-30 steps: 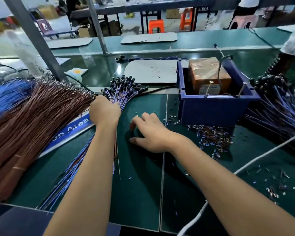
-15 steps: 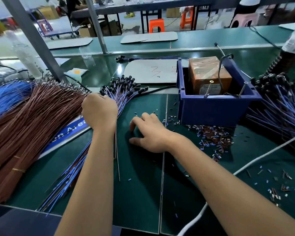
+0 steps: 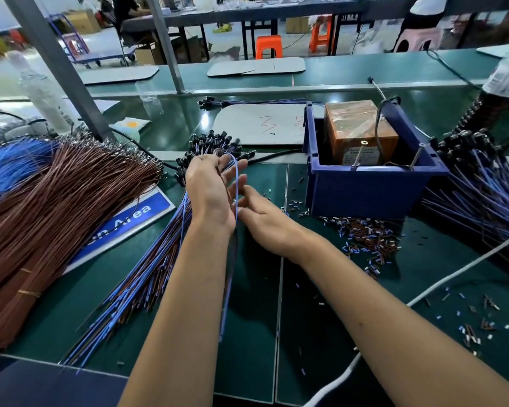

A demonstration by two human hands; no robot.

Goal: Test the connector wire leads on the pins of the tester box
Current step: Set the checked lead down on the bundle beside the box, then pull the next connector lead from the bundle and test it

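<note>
My left hand (image 3: 209, 189) is raised above the green mat and holds one connector wire (image 3: 232, 201), whose blue lead loops over the fingers and hangs down past my wrist. My right hand (image 3: 265, 221) is just right of it, fingertips pinching the same lead near the left palm. Behind my left hand lies the pile of blue-and-brown connector wires (image 3: 147, 277) with black connector heads (image 3: 212, 142) fanned at the far end. The brown tester box (image 3: 359, 130) sits inside a blue bin (image 3: 365, 189) at the right, with metal pins (image 3: 357, 161) sticking up at the bin's front rim.
A thick bundle of brown wires (image 3: 56, 207) and blue wires (image 3: 9, 163) fills the left. More connector wires (image 3: 482, 183) lie right of the bin. Cut insulation bits (image 3: 368, 236) litter the mat. A white cable (image 3: 453, 274) crosses the right front. A blue sign (image 3: 130, 221) lies left.
My left hand has lifted off the wire pile, turned and opened its fingers with one wire pulled out. My right hand has risen from the mat and taken hold of that wire's lead.
</note>
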